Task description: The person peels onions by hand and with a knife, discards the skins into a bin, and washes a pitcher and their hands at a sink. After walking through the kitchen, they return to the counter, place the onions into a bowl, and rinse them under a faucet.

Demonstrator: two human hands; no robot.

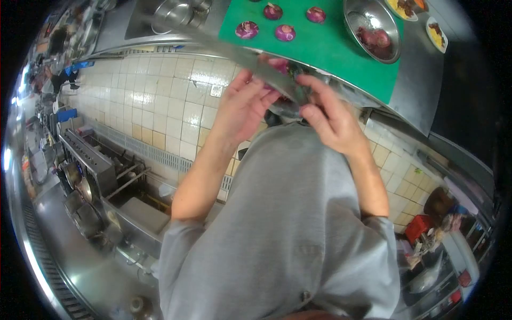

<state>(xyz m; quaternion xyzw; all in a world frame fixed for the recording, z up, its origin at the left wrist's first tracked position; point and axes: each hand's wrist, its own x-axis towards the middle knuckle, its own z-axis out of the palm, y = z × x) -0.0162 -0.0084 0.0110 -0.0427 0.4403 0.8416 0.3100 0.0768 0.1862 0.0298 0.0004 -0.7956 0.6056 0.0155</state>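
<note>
Tiled kitchen floor [170, 96], green board [333, 56]: one knife [273, 78], one onion [278, 63] in hand

Head view, sole entry.

Surface: steel counter [424, 80] under the board; four purple onions [285, 33] set apart on it, left of a metal bowl [373, 15] with purple pieces [375, 38] inside.

Left hand [246, 101], mine: fingers and thumb curled about the onion, just in front of the board's near edge; partly masked by the blade, blurred.

Right hand [332, 114], mine: fingers and thumb bent around the knife's handle end; blade slants up and left across the onion. Whether its edge touches, I cannot tell.

Handling, in my judgement: short, shallow strokes, turning the onion to meet the steel; left fingertips behind the cutting edge, right wrist steady.

Edges and room: the blade's far end passes the board's left corner towards the pans [173, 16]; keep its swing small. Board rim lies near both hands, my grey garment [290, 202] just below. Freest space seems leftward, above the tiles.
</note>
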